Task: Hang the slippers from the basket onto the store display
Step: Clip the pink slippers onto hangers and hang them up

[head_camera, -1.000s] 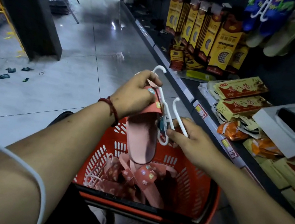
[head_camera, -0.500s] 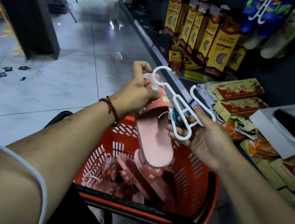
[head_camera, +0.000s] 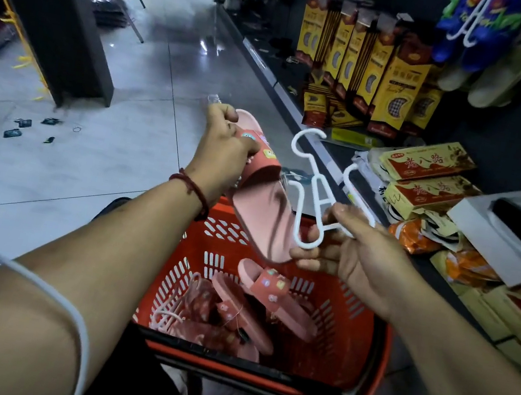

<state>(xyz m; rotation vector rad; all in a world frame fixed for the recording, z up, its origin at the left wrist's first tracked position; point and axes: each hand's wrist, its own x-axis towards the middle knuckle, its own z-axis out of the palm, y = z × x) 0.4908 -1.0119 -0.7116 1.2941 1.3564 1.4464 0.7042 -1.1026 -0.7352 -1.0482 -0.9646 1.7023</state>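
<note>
My left hand (head_camera: 225, 149) grips a pink slipper (head_camera: 264, 208) by its toe strap, sole side toward me, above the red basket (head_camera: 351, 325). To its right, my right hand (head_camera: 347, 251) pinches the lower end of white plastic hangers (head_camera: 316, 186), their hooks pointing up. One hanger arm lies against the held slipper's edge. More pink slippers (head_camera: 270, 293) and a white hanger (head_camera: 168, 317) lie in the basket. Blue and pale green slippers (head_camera: 482, 38) hang on the dark display wall at the top right.
A low shelf (head_camera: 332, 154) runs along the right with yellow-and-red boxes (head_camera: 425, 163), upright yellow packs (head_camera: 394, 81) and an open white box (head_camera: 506, 233). Grey tiled floor (head_camera: 83, 166) lies to the left, with a dark pillar (head_camera: 61, 16) and small scraps. A white cable (head_camera: 71, 313) crosses my left forearm.
Both hands have risen above the basket. The left hand lifted the slipper higher and tilted it, while the right hand drew the hangers to the right, away from the slipper's strap.
</note>
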